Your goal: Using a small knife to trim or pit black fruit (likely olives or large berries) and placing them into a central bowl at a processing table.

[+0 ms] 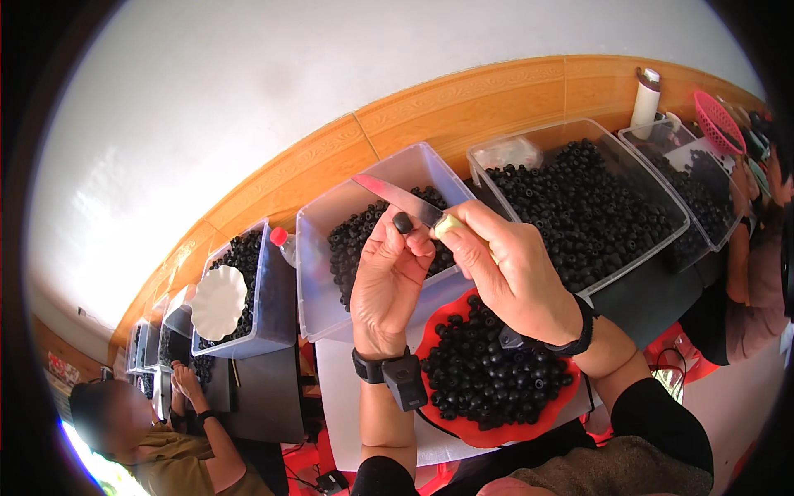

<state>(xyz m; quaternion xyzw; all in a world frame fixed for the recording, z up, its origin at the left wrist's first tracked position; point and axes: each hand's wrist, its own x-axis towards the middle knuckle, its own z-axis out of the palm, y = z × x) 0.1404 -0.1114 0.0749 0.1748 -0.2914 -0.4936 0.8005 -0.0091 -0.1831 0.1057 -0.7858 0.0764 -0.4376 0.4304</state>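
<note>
My left hand [387, 281] is closed, pinching a small round black piece [403, 222] between its fingertips. My right hand [521, 269] is wrapped around the pale yellow-green handle of a knife [399, 197]. Its blade points up and left, just beyond the black piece; whether they touch I cannot tell. Beneath my wrists lies a red scalloped dish [494, 436] heaped with similar black pieces, some showing a hole. Behind my hands stands a clear plastic bin [317, 281], partly filled with the same pieces.
To the right are another clear bin [641, 252] of black pieces, a white bottle [646, 101] and a pink basket [718, 124]. A white scalloped dish [218, 303] rests on a bin at left, near a red-capped bottle [281, 238]. Co-workers sit on both sides.
</note>
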